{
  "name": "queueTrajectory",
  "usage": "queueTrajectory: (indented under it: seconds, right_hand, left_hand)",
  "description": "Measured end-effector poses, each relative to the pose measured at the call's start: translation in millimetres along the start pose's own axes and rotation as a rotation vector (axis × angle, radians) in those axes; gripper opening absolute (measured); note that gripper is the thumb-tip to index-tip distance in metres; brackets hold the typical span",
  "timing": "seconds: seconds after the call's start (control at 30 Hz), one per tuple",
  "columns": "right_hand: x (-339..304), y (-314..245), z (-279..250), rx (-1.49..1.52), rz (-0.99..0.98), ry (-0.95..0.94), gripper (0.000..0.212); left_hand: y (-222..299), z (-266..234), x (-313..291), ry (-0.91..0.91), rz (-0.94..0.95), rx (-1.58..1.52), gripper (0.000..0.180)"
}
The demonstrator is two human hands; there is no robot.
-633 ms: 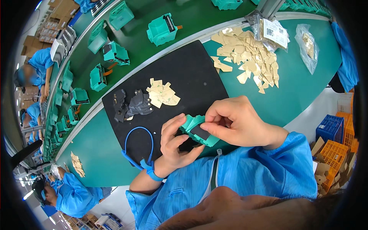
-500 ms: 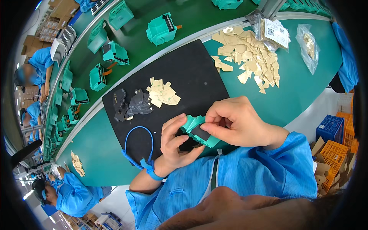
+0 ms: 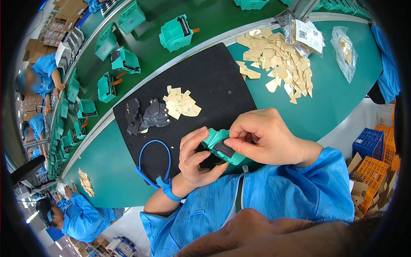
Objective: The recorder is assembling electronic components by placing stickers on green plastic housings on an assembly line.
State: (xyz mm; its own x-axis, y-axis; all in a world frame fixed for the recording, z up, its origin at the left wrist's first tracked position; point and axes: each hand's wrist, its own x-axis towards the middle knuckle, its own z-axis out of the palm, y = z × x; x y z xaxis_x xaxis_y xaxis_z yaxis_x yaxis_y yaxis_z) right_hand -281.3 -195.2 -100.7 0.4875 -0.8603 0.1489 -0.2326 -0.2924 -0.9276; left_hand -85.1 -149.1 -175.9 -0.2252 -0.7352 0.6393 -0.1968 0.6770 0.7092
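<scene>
My left hand is closed around a green plastic housing, fingers along its left side and thumb underneath. The housing is tilted over the front of a black mat. A flat black piece lies against its upper face. My right hand is closed in a pinch, its thumb and fingertips pressed on the edge of that black piece; what lies between the fingertips is mostly hidden. A blue wrist strap with a coiled cord circles my left wrist.
Dark folded pieces and cream adhesive pieces lie on the mat. A larger cream pile and plastic bags sit at right. Beyond a metal rail, green housings ride a belt. Co-workers sit at left; crates stand right.
The green housings on the belt have shifted slightly to the left. Both my hands and the housing they hold stay almost in place.
</scene>
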Motion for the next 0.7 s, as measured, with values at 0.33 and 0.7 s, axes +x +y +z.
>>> queueTrajectory:
  seconds: [0.33, 0.7]
  right_hand:
    - [-3.3, 4.7, 7.3, -0.364, -0.16, 0.055, 0.016]
    - [1.6, -7.8, -4.2, -0.464, -0.325, 0.023, 0.05]
  left_hand:
    - [0.0, 0.6, 3.5, 0.005, 0.022, 0.021, 0.066]
    - [-2.2, -2.4, 7.5, -0.036, 0.006, 0.114, 0.053]
